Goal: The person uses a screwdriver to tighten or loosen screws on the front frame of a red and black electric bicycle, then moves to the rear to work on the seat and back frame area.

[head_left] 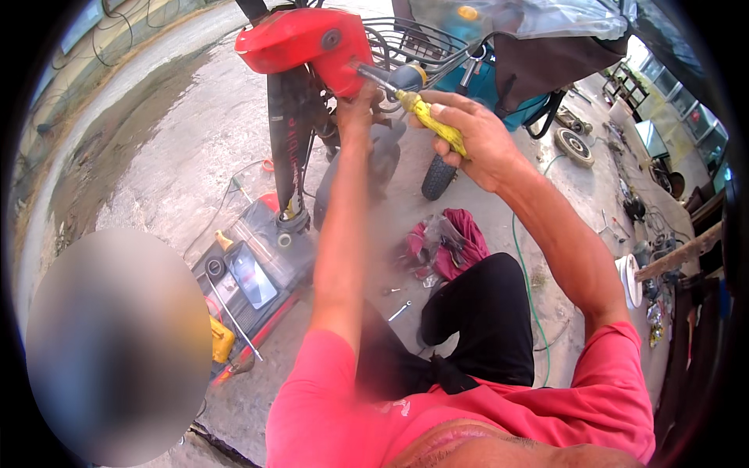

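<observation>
My right hand [468, 136] is closed around the yellow handle of a screwdriver [430, 125]. The metal shaft slants up and left, its tip at the side of a red plastic cover [312, 47] on the front of a two-wheeler. Just below that tip, my left hand [359, 115] grips the cover's lower edge, its fingers partly hidden. Below the cover stands a dark front fork leg [289, 144]. A cable basket or rack [421, 43] and a brown cloth cover [550, 66] are behind the screwdriver.
At left a tray [257, 312] carries a phone [251, 277], a long metal rod and a yellow tool case [221, 339]. A crumpled magenta cloth [456, 246] and a small spanner [399, 310] lie on the concrete. A green cord [527, 288] runs along the right; a wheel [573, 147] lies beyond.
</observation>
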The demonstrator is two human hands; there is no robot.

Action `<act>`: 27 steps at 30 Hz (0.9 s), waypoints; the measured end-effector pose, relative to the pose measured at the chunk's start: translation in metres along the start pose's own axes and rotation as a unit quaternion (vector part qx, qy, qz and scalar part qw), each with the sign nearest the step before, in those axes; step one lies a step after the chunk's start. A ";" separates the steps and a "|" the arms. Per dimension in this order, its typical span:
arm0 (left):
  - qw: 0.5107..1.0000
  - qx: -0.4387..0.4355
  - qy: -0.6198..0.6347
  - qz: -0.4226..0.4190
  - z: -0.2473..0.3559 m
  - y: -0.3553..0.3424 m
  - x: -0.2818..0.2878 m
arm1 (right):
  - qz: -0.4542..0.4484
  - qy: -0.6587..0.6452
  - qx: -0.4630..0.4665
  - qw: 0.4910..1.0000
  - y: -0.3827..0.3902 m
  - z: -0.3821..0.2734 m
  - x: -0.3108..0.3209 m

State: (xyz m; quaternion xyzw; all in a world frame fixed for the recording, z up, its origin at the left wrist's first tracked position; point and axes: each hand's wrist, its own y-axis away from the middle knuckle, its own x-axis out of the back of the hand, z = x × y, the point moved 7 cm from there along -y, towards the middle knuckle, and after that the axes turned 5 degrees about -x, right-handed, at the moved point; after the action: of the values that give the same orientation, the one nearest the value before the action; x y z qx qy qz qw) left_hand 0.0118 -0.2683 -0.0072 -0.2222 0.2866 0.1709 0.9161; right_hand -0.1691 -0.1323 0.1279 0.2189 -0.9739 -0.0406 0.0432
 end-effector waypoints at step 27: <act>0.952 -0.041 -0.277 0.123 -0.003 0.006 0.022 | 0.034 -0.075 -0.239 0.968 0.023 0.301 0.085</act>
State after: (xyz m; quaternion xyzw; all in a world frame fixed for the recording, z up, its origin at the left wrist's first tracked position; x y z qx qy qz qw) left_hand 0.0248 -0.2612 -0.0244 -0.1666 0.0394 0.3492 0.9213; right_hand -0.2863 -0.1297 -0.1629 0.1658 -0.9432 -0.2871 0.0220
